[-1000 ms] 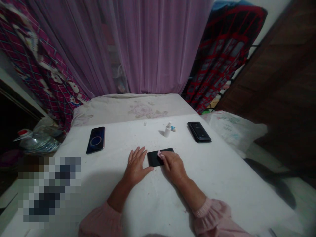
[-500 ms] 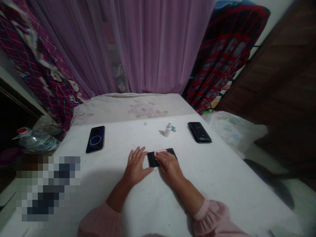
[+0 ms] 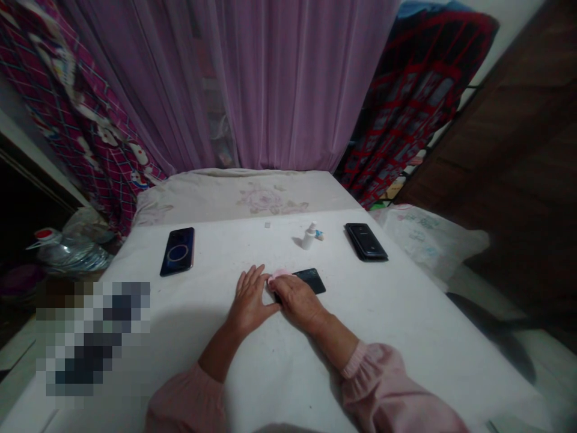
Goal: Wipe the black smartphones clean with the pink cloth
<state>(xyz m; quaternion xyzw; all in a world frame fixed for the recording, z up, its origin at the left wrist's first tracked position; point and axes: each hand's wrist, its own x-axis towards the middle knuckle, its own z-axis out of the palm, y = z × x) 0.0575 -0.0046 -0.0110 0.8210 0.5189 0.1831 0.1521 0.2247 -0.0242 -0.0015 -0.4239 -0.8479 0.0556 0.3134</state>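
A black phone point(image 3: 312, 279) lies flat on the white cloth in front of me, its left part covered by my hands. My left hand point(image 3: 249, 300) brackets the phone's left end between thumb and forefinger, with the other fingers stretched out over the cloth. Bent over a pink cloth point(image 3: 280, 273), my right hand point(image 3: 297, 302) presses it on the left part of the phone. Just beyond the phone stands a small white spray bottle point(image 3: 309, 236), with a small blue and white item point(image 3: 319, 234) beside it.
Another phone point(image 3: 178, 251) with a ring on it lies to the left, and a stack of dark phones point(image 3: 366, 242) to the right. A small greyish square point(image 3: 267, 225) lies farther back. A large water bottle point(image 3: 67, 249) is beyond the left edge, a plastic bag point(image 3: 433, 240) beyond the right.
My right hand has slid the pink cloth leftward along the phone, uncovering its right part. My left hand stays at the phone's left end.
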